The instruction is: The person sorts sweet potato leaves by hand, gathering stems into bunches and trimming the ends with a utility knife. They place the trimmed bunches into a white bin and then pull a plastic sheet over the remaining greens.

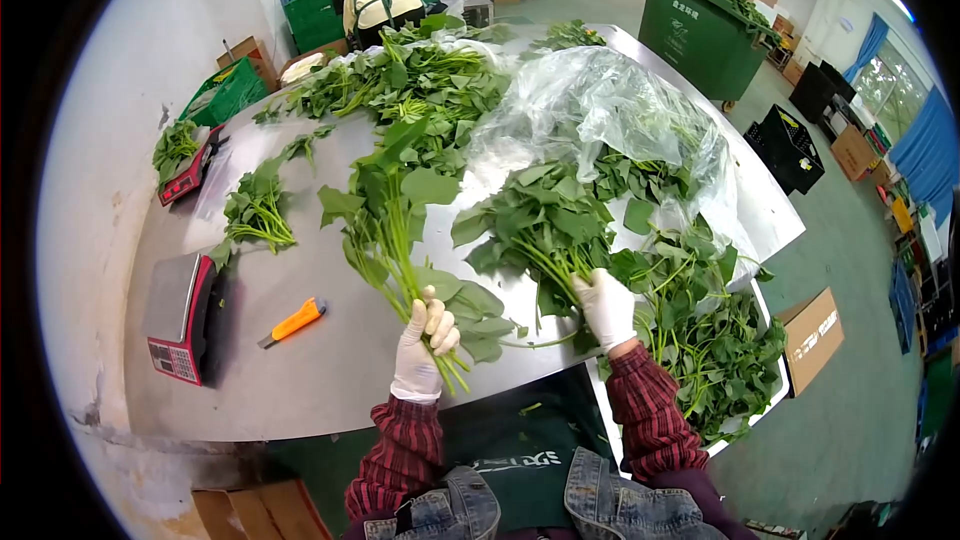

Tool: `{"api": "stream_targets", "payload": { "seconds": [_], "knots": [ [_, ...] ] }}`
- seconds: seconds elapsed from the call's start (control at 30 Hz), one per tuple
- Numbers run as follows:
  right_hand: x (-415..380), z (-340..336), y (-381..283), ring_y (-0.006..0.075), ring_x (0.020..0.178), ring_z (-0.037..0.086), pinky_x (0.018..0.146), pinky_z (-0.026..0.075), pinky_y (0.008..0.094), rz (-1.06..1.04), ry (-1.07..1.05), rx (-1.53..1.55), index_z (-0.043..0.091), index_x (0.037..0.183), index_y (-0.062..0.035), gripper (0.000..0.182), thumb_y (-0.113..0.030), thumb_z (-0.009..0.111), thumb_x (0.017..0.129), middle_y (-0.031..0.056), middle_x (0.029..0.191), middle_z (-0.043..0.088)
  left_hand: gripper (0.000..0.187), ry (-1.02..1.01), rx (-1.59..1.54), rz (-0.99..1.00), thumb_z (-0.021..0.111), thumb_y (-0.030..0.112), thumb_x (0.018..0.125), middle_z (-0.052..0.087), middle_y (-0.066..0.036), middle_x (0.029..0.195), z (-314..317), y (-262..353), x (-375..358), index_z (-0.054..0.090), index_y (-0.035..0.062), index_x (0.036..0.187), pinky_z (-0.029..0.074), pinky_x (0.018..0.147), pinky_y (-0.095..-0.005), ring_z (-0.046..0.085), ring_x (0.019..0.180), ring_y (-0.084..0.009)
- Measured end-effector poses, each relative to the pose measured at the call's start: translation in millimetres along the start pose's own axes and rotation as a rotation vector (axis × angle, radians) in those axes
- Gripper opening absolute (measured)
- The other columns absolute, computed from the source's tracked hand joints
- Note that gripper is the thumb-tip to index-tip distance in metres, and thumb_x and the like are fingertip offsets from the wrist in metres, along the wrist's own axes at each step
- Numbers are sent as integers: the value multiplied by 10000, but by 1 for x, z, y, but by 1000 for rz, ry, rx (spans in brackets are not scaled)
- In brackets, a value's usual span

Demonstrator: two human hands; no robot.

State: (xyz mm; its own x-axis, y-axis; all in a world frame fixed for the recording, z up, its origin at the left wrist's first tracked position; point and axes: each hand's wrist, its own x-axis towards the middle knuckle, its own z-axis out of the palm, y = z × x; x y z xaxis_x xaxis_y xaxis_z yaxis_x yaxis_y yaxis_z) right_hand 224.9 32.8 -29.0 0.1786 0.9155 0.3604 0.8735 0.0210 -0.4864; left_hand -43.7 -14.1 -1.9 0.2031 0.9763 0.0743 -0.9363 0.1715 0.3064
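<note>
My left hand (422, 350), in a white glove, is closed round the stems of an upright bunch of leafy greens (385, 220) over the steel table (290, 395). Gloved in white too, my right hand (604, 308) grips the stems of a second leafy bunch (545, 220), whose leaves point away from me. Loose leaves (470, 315) lie between the hands. Beyond them is a large pile of greens (430, 80), and clear plastic (610, 100) covers more greens at the back right. A white crate of greens (715, 360) stands right of my right hand.
At left are an orange knife (293, 322), a red-edged scale (180, 325), a small bunch (258, 210) and a second scale (190, 170) bearing greens. Someone in a pale hat (383, 2) is behind the table. A green bin (700, 35) and a cardboard box (812, 338) stand to the right.
</note>
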Motion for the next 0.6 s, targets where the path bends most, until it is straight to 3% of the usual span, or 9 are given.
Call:
{"api": "stream_targets", "payload": {
  "seconds": [0.1, 0.13, 0.2, 0.27, 0.33, 0.4, 0.47, 0.5, 0.6],
  "knots": [
    [-4, 11, -10, 315, 632, 584, 550, 465, 393, -281, -10, -250, 523, 707, -34, 476, -433, 770, 625, 146, 678, 543, 248, 25, -22, 22, 509, 232, 937, 354, 19, 649, 0, 1, 1, 494, 44, 1098, 292, 429, -200, 325, 512, -68],
    [-3, 19, -7, 304, 665, 590, 568, 480, 387, -244, -61, -317, 524, 761, -24, 459, -384, 774, 624, 145, 705, 542, 241, 37, -22, 18, 497, 227, 943, 348, 16, 640, 1, 1, 0, 505, 41, 1096, 301, 424, -201, 330, 507, -73],
    [7, 52, 21, 315, 650, 594, 569, 488, 406, -150, -66, -314, 526, 797, -23, 372, -315, 729, 689, 145, 695, 549, 237, 46, -20, 12, 486, 223, 949, 341, 12, 631, 2, 2, -2, 517, 39, 1095, 311, 419, -203, 335, 502, -77],
    [24, 43, 26, 337, 615, 620, 574, 497, 436, -106, -77, -188, 537, 756, -44, 176, -202, 571, 827, 169, 690, 609, 227, 55, -28, -11, 480, 213, 952, 341, 12, 634, 3, 5, -5, 520, 34, 1084, 311, 419, -203, 331, 502, -77],
    [48, 13, 18, 376, 605, 583, 564, 480, 434, -134, -1, -95, 545, 757, -22, 209, -210, 578, 843, 179, 631, 574, 224, 51, -21, 10, 477, 210, 953, 340, 11, 636, 1, 10, -7, 519, 33, 1084, 311, 417, -205, 330, 503, -78],
    [75, -20, 19, 273, 467, 533, 464, 419, 351, -184, 189, 127, 568, 749, -32, 226, -215, 547, 881, 105, 541, 541, 222, 49, -18, 26, 474, 206, 954, 340, 10, 638, -1, 14, -7, 518, 32, 1085, 311, 416, -206, 328, 504, -80],
    [77, -86, -9, 111, 435, 486, 411, 347, 252, 200, -42, 843, 607, 752, -35, 254, -247, 559, 885, 7, 546, 543, 219, 52, -29, 59, 468, 199, 957, 337, 8, 644, -4, 15, -6, 520, 32, 1089, 311, 414, -206, 324, 507, -82],
    [74, -108, -21, 26, 429, 384, 405, 261, 181, 256, -60, 960, 606, 754, -43, 264, -249, 542, 906, -50, 554, 498, 219, 53, -32, 64, 464, 193, 959, 334, 7, 646, -5, 15, -5, 526, 32, 1094, 314, 413, -209, 322, 508, -85],
    [69, -108, -9, 55, 415, 422, 398, 314, 193, 124, 42, 1186, 607, 765, -30, 271, -223, 499, 922, -9, 561, 536, 213, 59, -36, 55, 462, 192, 960, 334, 6, 647, -2, 12, -3, 535, 34, 1083, 317, 413, -210, 321, 508, -86]
  ]
}}
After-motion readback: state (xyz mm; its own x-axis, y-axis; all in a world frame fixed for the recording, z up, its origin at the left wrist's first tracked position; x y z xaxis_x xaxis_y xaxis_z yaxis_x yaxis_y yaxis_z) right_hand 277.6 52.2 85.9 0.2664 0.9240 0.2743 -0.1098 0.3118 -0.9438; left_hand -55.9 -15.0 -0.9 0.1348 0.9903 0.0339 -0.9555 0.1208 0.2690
